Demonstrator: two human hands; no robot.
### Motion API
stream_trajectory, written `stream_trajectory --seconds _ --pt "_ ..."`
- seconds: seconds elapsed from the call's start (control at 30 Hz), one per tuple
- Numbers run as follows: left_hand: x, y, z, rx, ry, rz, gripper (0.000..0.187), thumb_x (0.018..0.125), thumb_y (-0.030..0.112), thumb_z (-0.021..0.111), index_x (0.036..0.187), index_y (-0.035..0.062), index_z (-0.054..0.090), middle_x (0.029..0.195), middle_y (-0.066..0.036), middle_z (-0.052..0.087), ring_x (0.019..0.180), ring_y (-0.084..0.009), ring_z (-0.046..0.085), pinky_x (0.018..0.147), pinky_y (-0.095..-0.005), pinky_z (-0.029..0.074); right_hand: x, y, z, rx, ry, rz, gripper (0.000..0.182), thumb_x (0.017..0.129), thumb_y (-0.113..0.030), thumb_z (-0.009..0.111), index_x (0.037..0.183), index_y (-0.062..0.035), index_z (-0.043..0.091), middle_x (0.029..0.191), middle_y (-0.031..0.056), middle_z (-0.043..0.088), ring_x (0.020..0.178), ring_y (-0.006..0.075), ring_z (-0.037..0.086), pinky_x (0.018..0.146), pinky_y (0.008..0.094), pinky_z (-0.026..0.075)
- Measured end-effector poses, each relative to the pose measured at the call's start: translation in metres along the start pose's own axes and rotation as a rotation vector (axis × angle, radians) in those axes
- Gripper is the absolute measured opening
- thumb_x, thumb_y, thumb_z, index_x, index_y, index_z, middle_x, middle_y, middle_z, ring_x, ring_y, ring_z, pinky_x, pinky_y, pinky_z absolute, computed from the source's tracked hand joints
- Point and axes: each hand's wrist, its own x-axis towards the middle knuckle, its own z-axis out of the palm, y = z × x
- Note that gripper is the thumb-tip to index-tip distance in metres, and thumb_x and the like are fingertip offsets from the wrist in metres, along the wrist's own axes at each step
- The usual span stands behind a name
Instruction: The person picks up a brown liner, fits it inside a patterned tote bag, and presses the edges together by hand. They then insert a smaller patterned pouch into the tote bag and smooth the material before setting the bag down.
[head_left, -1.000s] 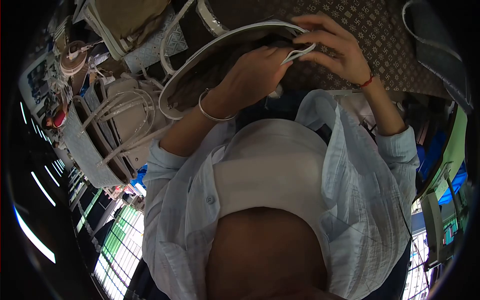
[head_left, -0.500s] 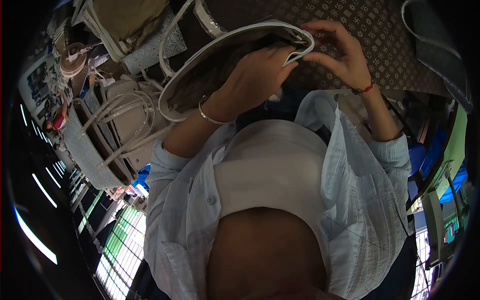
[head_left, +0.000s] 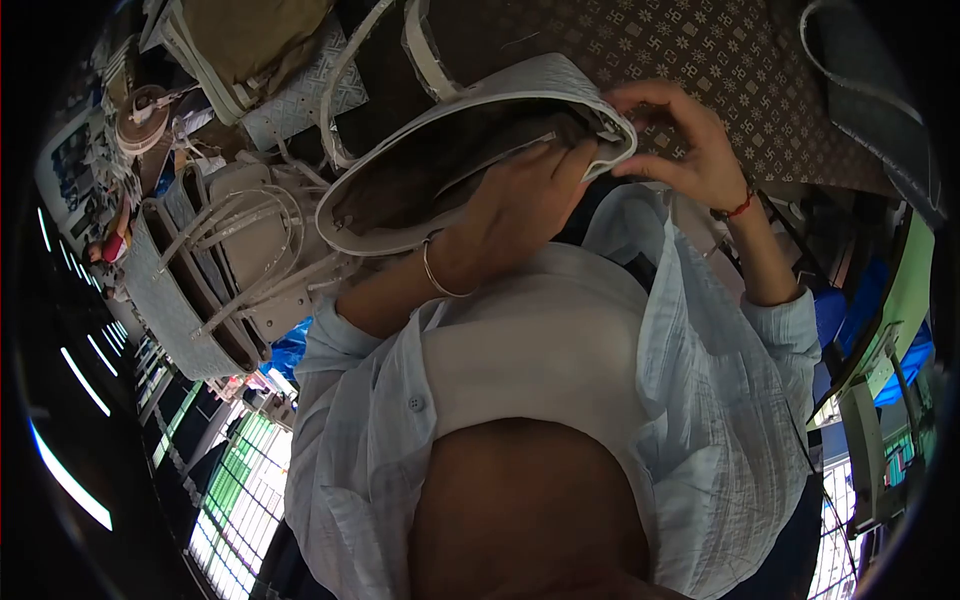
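A light bag (head_left: 375, 235) with a white rim and a dark lining lies open-mouthed in front of my chest. My left hand (head_left: 515, 200), with a bracelet at the wrist, reaches over the near rim, its fingers closed on the edge at the bag's right end. Some of those fingertips are hidden inside the opening. From outside, my right hand (head_left: 690, 145) grips the same end between thumb and curved fingers, a red band round its wrist. Two pale handles, partly in clear wrapping, rise from the far side of the bag.
Under the bag spreads a brown patterned cloth (head_left: 730, 90). More pale bags with looped handles (head_left: 250, 215) stand at the left, below an olive bag (head_left: 240, 40). A roll of tape (head_left: 145, 120) is farther left. A dark bag (head_left: 870, 90) lies at the right.
The bag's right end and both hands have moved slightly down, toward my chest. More of the outer far side and the inner lining now shows.
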Motion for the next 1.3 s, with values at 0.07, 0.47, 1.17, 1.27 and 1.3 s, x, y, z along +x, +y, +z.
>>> stream_trajectory --seconds 0.07,0.47,1.17,1.27,1.3 --pt "-0.005 0.003 0.005 0.007 -0.008 0.007 0.035 0.088 0.012 0.071 0.119 -0.0006 0.059 0.093 -0.013 0.068 0.089 -0.0282 0.069 0.077 -0.0358 0.056 -0.011 -0.004 0.001 -0.003 -0.017 0.026 0.060 0.077 -0.015 0.086 0.131 -0.0046 0.061 0.129 0.0097 0.064 0.112 0.0207 0.065 0.090 0.0334 0.056" --pt "0.015 -0.021 -0.011 -0.216 -0.023 0.020 0.026 0.091 0.016 0.069 0.110 -0.0005 0.062 0.094 -0.016 0.069 0.087 -0.0359 0.066 0.074 -0.0427 0.053 0.022 0.000 0.000 -0.313 -0.116 -0.268 0.024 0.085 -0.022 0.076 0.104 -0.0094 0.077 0.138 0.0113 0.057 0.111 0.0261 0.063 0.090 0.0357 0.056" --pt "0.024 -0.033 -0.027 0.090 -0.086 0.246 0.018 0.091 0.019 0.072 0.105 0.0081 0.069 0.080 -0.005 0.065 0.068 -0.0238 0.064 0.060 -0.0337 0.051 0.036 -0.004 -0.014 -0.158 -0.226 -0.181 0.018 0.080 -0.020 0.082 0.092 -0.0076 0.076 0.139 0.0108 0.057 0.106 0.0232 0.067 0.090 0.0346 0.057" --pt "0.020 -0.017 -0.020 0.066 0.044 0.117 0.021 0.089 0.017 0.073 0.107 0.0073 0.069 0.081 -0.005 0.066 0.070 -0.0241 0.065 0.060 -0.0339 0.052 0.043 -0.013 -0.019 -0.209 -0.251 -0.154 0.020 0.077 -0.015 0.083 0.094 -0.0068 0.075 0.136 0.0141 0.061 0.113 0.0276 0.067 0.093 0.0369 0.058" --pt "0.019 -0.012 -0.016 0.065 0.121 0.069 0.023 0.088 0.016 0.074 0.108 0.0070 0.069 0.082 -0.006 0.067 0.070 -0.0243 0.066 0.060 -0.0339 0.052 0.043 -0.013 -0.019 -0.219 -0.248 -0.188 0.022 0.077 -0.015 0.083 0.096 -0.0069 0.075 0.136 0.0140 0.061 0.112 0.0275 0.068 0.092 0.0368 0.059"
